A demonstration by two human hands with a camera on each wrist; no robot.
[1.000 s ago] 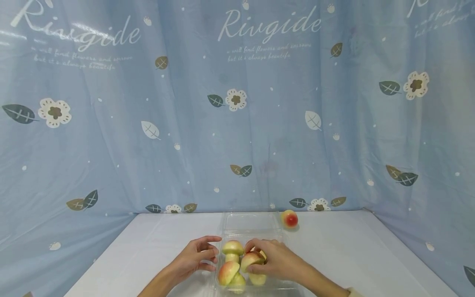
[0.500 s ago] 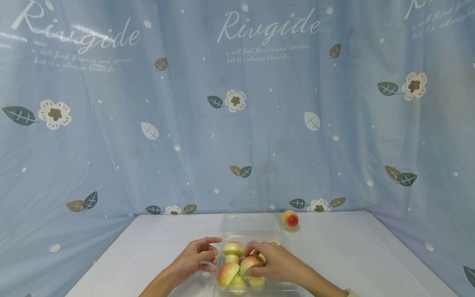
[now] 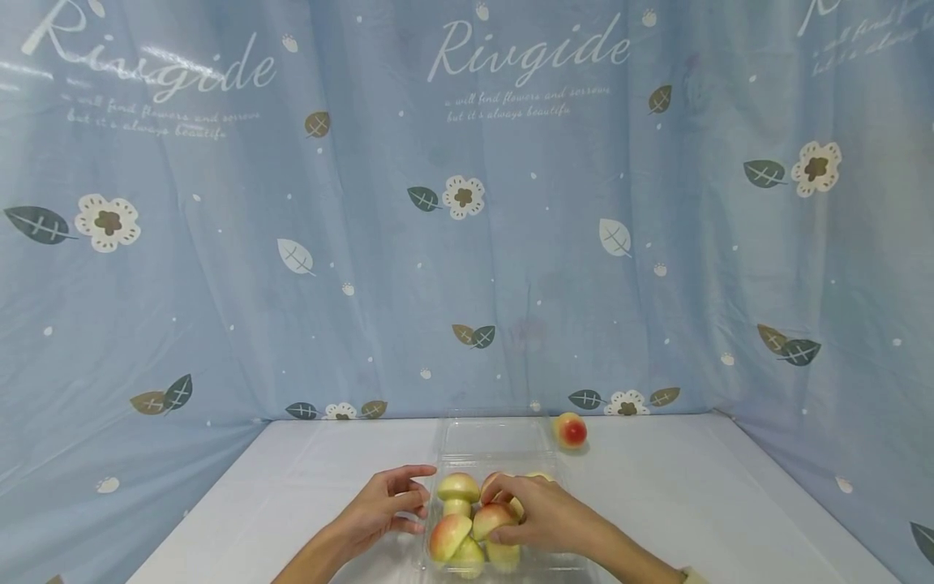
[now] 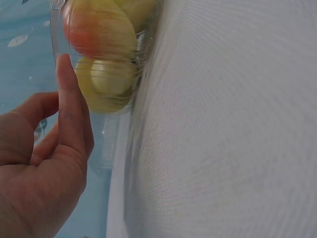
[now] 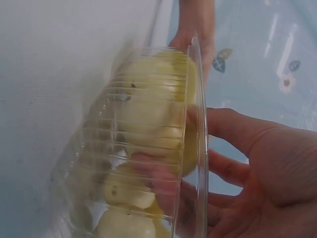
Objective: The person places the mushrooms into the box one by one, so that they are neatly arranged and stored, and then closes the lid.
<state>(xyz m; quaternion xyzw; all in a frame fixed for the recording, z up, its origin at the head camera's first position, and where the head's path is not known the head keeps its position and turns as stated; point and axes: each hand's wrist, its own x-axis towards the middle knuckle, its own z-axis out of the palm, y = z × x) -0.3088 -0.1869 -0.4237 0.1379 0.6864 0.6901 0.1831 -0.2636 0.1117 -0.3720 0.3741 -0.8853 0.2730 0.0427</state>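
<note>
A clear plastic clamshell box [image 3: 536,560] stands unlatched before me, holding several yellow mushroom-shaped pieces with reddish caps. My right hand [image 3: 549,513] reaches over its right wall and grips one mushroom-shaped piece [image 3: 493,519] by the cap, thumb in front and fingers behind. Through the ribbed wall in the right wrist view, fingertips [image 5: 158,173] show among the pieces. To the left, my left hand [image 3: 385,507] stays with loosely bent fingers right at the box's left rim, holding nothing. Near it lie an upright piece [image 3: 457,488] and a tilted one [image 3: 448,538].
The clear lid [image 3: 496,436] is folded back away from me. Beyond the box's far right corner, another red-and-yellow piece [image 3: 571,431] lies on the white table [image 3: 679,495]. A blue printed curtain [image 3: 394,268] hangs behind and along the sides.
The gripped piece has shifted slightly left and down within the box, and more of a reddish cap shows behind the right fingers. My left hand has stayed in place.
</note>
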